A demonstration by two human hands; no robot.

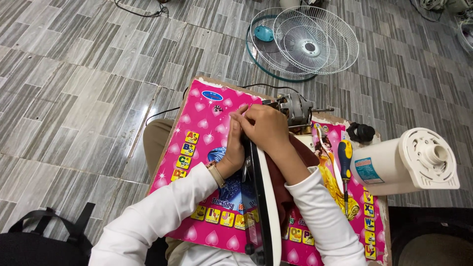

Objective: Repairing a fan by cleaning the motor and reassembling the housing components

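Head view: both hands closed around the rear of a fan motor [294, 109]; right hand [266, 127] clenched over its housing, left hand [234, 150] gripping from beside. It sits on a pink board [202, 133] on the lap. Bare metal and windings, shaft out: likely heavy, rigid; hold the casing, not the wires. Screwdriver [345, 160], white fan base [404, 162] and grilles [305, 42] nearby.

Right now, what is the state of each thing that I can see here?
Left hand: closed on the edge of the fan housing, fingers curled.
Right hand: resting on the housing beside the motor.
Fan motor: exposed, no cover.
Fan housing: lying across the pink board.
Fan grilles: taken off, lying flat on the floor.
Screwdriver: lying on the board, untouched.
White fan base: lying on its side.
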